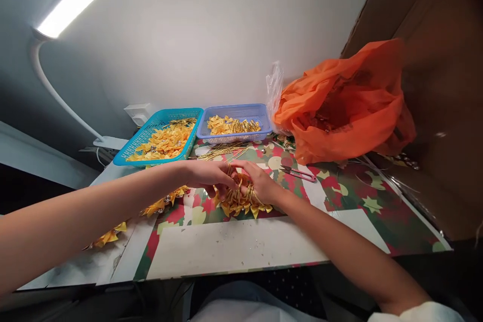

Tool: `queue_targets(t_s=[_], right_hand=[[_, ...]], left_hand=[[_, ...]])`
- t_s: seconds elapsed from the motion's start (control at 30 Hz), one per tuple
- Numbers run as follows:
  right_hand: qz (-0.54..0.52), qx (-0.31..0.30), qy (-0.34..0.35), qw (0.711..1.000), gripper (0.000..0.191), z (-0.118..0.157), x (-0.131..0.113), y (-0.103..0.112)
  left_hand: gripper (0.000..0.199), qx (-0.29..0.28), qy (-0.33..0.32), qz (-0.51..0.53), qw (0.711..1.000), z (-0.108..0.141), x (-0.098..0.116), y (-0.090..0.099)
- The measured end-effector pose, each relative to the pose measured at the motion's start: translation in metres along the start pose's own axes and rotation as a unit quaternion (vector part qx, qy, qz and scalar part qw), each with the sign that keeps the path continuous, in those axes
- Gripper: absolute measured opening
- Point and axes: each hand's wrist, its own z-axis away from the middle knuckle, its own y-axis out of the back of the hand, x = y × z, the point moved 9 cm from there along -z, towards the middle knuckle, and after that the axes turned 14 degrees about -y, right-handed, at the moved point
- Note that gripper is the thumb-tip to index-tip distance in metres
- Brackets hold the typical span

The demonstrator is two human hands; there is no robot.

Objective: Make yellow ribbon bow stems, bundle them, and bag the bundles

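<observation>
Both hands meet over a bunch of yellow ribbon bows (247,209) with gold cord loops (241,192), low over the middle of the table. My right hand (262,183) is closed around the bunch, its fingers partly hidden among the cords. My left hand (211,175) reaches in from the left, fingers curled down onto the gold cords at the bunch's top left. Its exact fingertip contact is partly covered. More yellow bows (158,206) lie in a line on the table beneath and beside my left forearm.
Behind the hands stand a teal basket (121,157) and a lilac basket (234,109), both holding yellow bows. Loose gold cords (222,151) lie before them. Thread snips (300,174) rest at right, near an orange bag (347,136). A lamp (83,2) overhangs the left.
</observation>
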Motion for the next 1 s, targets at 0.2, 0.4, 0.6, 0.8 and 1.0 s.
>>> queue_targets(t_s=[0.2, 0.4, 0.6, 0.8, 1.0], right_hand=[[-0.015, -0.018, 0.021, 1.000, 0.078, 0.003, -0.010, -0.001], [0.025, -0.007, 0.087, 0.996, 0.065, 0.010, -0.026, -0.003], [0.025, 0.022, 0.027, 0.999, 0.058, 0.007, -0.012, -0.001], [-0.015, 0.042, -0.043, 0.998, 0.040, 0.003, 0.003, 0.003], [0.006, 0.020, -0.064, 0.998, 0.049, 0.002, 0.007, -0.002]], left_hand=[[0.024, -0.042, 0.013, 0.005, 0.999, 0.001, 0.004, -0.013], [0.029, -0.122, 0.055, -0.034, 0.990, 0.005, 0.001, -0.020], [0.036, -0.120, 0.105, 0.007, 0.987, 0.008, -0.009, -0.012], [0.039, -0.056, 0.017, 0.081, 0.995, 0.002, -0.013, -0.005], [0.054, -0.064, -0.042, 0.047, 0.996, -0.007, -0.028, -0.004]])
